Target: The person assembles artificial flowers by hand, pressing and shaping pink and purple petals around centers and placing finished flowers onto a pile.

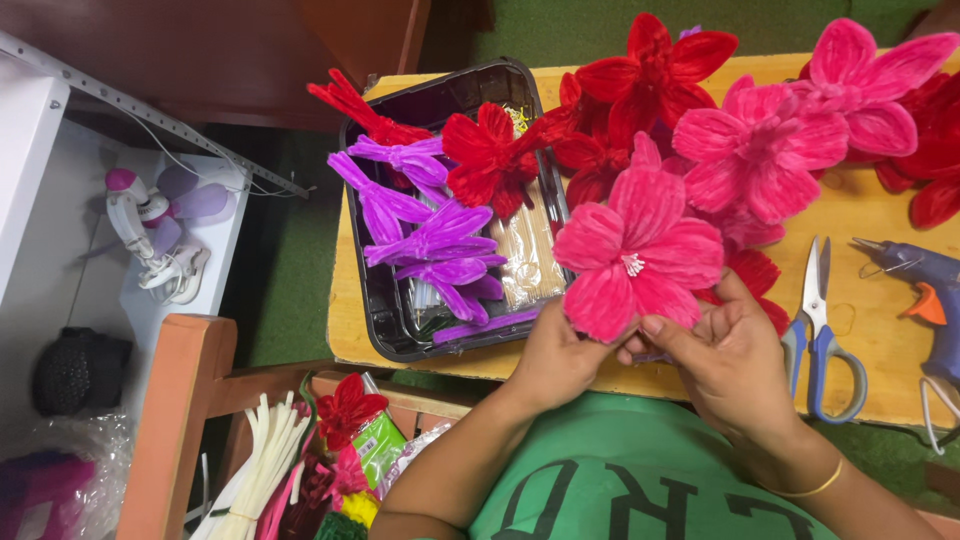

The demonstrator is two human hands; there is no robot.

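Crowded table (860, 215); left hand (556, 358), right hand (728, 358) fingers grasping pink flower (640, 252) at near edge.

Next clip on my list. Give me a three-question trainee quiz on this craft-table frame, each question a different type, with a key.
1. True or false: both hands hold the pink flower.
2. Which tool lies nearest the right hand? A) glue gun B) scissors C) hand fan
3. Fill in: the purple petals lie in a black ____.

Key
1. True: the left hand and the right hand grip it from below.
2. B: the scissors lie just right of it on the wooden table.
3. Tray.
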